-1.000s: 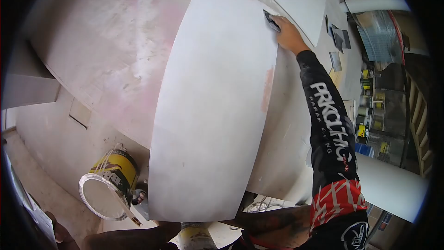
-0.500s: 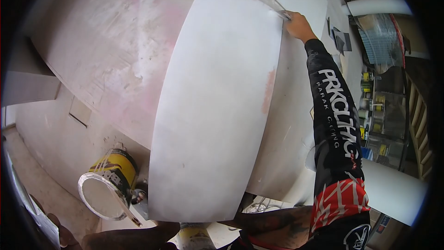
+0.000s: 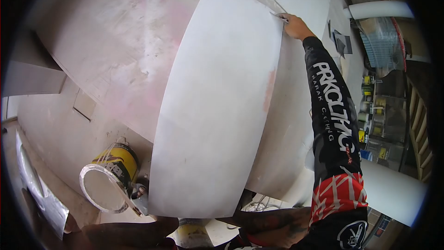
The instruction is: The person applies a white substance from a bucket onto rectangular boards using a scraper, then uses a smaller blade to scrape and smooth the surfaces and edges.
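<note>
Currently the right hand (image 3: 294, 27), closed around a scraper (image 3: 279, 16), reaches the far right corner of a white panel (image 3: 217, 111) lying lengthwise away; left hand unseen.

Your right grip (image 3: 294, 27) sits a little higher along the right edge of the white panel (image 3: 217, 111) than a second ago, closer to its top corner. The scraper (image 3: 279, 16) in it has turned: then its dark blade face showed flat, now only a thin edge shows against the panel's rim. Your head has shifted slightly, so more of the shiny sheet (image 3: 39, 194) at lower left shows.
</note>
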`<state>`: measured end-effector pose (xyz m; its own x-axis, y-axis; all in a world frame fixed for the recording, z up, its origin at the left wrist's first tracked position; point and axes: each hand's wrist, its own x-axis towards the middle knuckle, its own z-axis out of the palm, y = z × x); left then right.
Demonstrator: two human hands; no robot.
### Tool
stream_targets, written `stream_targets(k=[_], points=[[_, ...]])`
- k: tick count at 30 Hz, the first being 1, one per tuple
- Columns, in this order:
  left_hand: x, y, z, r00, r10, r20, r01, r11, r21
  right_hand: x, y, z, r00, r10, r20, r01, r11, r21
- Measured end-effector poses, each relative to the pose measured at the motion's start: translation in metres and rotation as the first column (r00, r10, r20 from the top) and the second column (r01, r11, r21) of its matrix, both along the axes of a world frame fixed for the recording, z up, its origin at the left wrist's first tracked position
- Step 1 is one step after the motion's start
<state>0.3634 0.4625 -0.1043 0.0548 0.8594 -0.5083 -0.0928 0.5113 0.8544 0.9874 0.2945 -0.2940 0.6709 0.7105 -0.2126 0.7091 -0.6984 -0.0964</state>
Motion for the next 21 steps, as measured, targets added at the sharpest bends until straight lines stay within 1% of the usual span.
stream_targets(k=[1,3,5,6,7,9,10,11,13,14,15,17,18,19,20,21], points=[[-0.003,0.0,-0.002,0.999,-0.043,0.031,0.043,0.999,0.02,0.001,-0.005,0.0,1.0,0.002,0.006,-0.002,1.0,-0.001],[-0.001,-0.001,-0.009,0.989,-0.132,0.07,0.127,0.989,0.075,-0.003,-0.015,-0.004,0.997,0.064,-0.035,-0.063,0.997,0.036],[0.006,-0.005,-0.013,0.975,-0.205,0.085,0.192,0.972,0.139,-0.019,-0.023,0.002,0.998,0.046,-0.045,-0.046,0.999,0.005],[0.008,-0.008,-0.013,0.968,-0.228,0.103,0.21,0.964,0.16,-0.026,-0.029,0.002,0.995,0.07,-0.065,-0.072,0.997,-0.016],[0.006,-0.01,-0.01,0.952,-0.255,0.17,0.229,0.961,0.157,-0.035,-0.034,0.003,0.992,0.094,-0.085,-0.097,0.995,-0.036],[-0.014,-0.004,-0.004,0.828,-0.422,0.369,0.415,0.904,0.103,-0.067,-0.045,0.008,0.99,0.058,-0.126,-0.063,0.997,-0.037],[-0.009,-0.007,0.001,0.854,-0.28,0.438,0.319,0.948,-0.016,-0.072,-0.055,-0.001,0.989,0.087,-0.118,-0.088,0.996,-0.003],[0.007,-0.021,0.004,0.932,-0.213,0.295,0.205,0.977,0.056,-0.084,-0.063,-0.005,0.986,0.082,-0.147,-0.079,0.997,0.022],[0.0,-0.024,0.006,0.897,-0.151,0.416,0.187,0.981,-0.046,-0.119,-0.077,0.003,0.981,0.114,-0.156,-0.111,0.993,0.027],[0.002,-0.027,0.009,0.884,-0.156,0.44,0.21,0.974,-0.078,-0.135,-0.083,0.004,0.982,0.113,-0.148,-0.11,0.993,0.03],[0.007,-0.033,0.017,0.893,-0.124,0.433,0.195,0.973,-0.123,-0.153,-0.091,0.004,0.982,0.094,-0.163,-0.085,0.995,0.06],[-0.003,-0.04,0.019,0.857,-0.212,0.469,0.292,0.951,-0.102,-0.186,-0.108,-0.001,0.982,0.072,-0.174,-0.057,0.994,0.091],[-0.006,-0.04,0.018,0.828,-0.227,0.512,0.329,0.937,-0.117,-0.201,-0.118,-0.004,0.982,0.083,-0.167,-0.064,0.992,0.112],[-0.007,-0.043,0.017,0.82,-0.239,0.52,0.338,0.936,-0.103,-0.217,-0.127,-0.004,0.983,0.09,-0.16,-0.069,0.989,0.134],[-0.007,-0.046,0.019,0.82,-0.253,0.514,0.349,0.932,-0.098,-0.237,-0.132,-0.001,0.982,0.038,-0.187,-0.018,0.994,0.111],[-0.007,-0.05,0.021,0.819,-0.268,0.508,0.36,0.928,-0.091,-0.254,-0.138,0.005,0.982,0.029,-0.189,-0.007,0.993,0.115]])
